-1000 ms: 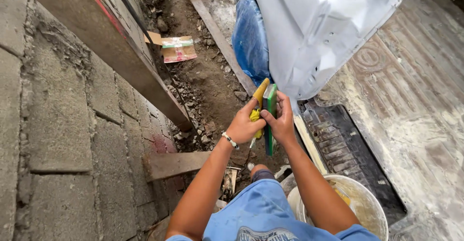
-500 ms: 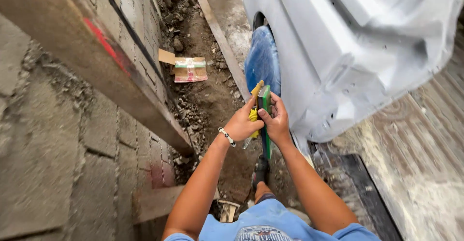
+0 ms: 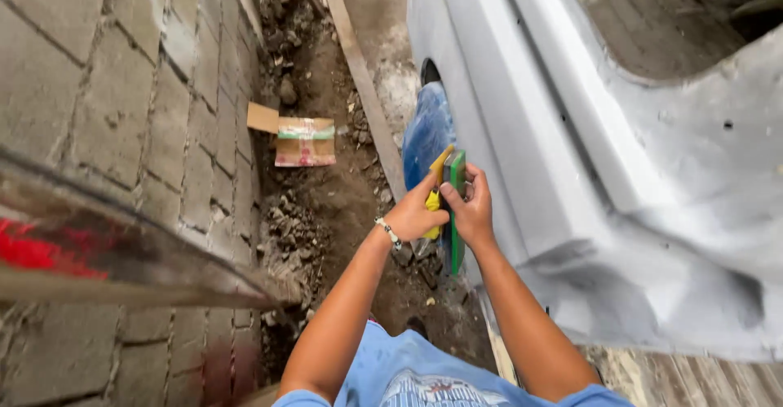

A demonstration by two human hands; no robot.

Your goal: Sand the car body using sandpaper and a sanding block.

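Dirt trench below, box (image 3: 303, 141) at 11. I've got left hand (image 3: 418, 214) and right hand (image 3: 471, 210) fingers closed on stiff, light green-yellow tool (image 3: 455, 180); grip mid-body.

Your hands meet just left of the car body panel (image 3: 620, 179); the cardboard box (image 3: 303, 141) lies farther left, by the brick wall (image 3: 122, 89).

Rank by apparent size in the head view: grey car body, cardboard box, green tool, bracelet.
1. grey car body
2. cardboard box, though it lies farther away
3. green tool, partly hidden by the hands
4. bracelet
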